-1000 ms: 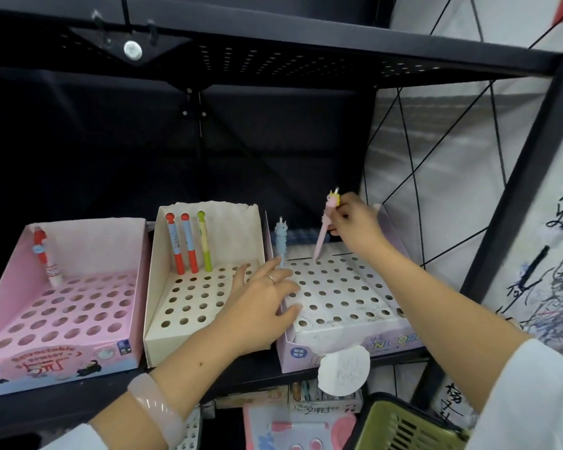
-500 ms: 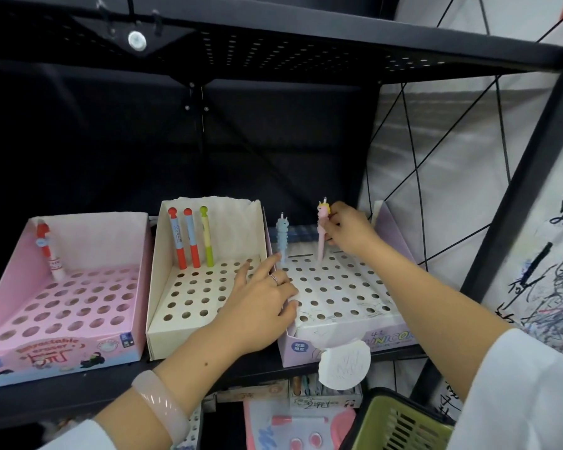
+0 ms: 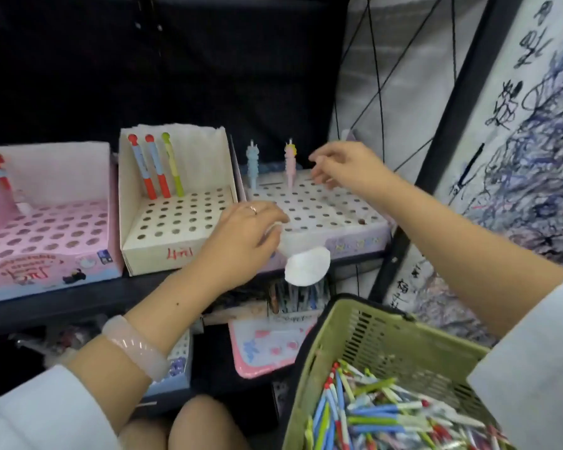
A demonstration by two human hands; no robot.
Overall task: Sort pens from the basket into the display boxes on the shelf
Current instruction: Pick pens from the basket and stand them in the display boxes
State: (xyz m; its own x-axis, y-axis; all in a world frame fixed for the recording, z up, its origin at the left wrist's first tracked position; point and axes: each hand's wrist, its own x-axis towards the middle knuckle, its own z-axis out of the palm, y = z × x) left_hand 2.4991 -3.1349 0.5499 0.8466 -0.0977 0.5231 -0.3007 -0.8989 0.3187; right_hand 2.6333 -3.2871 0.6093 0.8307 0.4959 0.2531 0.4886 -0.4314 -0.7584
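- Standing upright in the lilac display box (image 3: 355, 237), the pink pen (image 3: 289, 164) sits beside the empty, loosely curled right hand (image 3: 345, 167).
- Left hand (image 3: 241, 241) rests relaxed on the box's front edge, holding nothing.

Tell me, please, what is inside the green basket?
The green basket holds a loose pile of pens in blue, green, red and white. Its bottom is hidden beneath them, and a white sleeve covers one corner.

The cream perforated cardboard display box (image 3: 176, 235) carries red handwritten marks on its front wall, too blurred to make out. The pink perforated display box (image 3: 46, 271) bears red printed lettering on its front, likewise unreadable. Black brush-like characters cover the white wall panel (image 3: 517, 92); none is legible.
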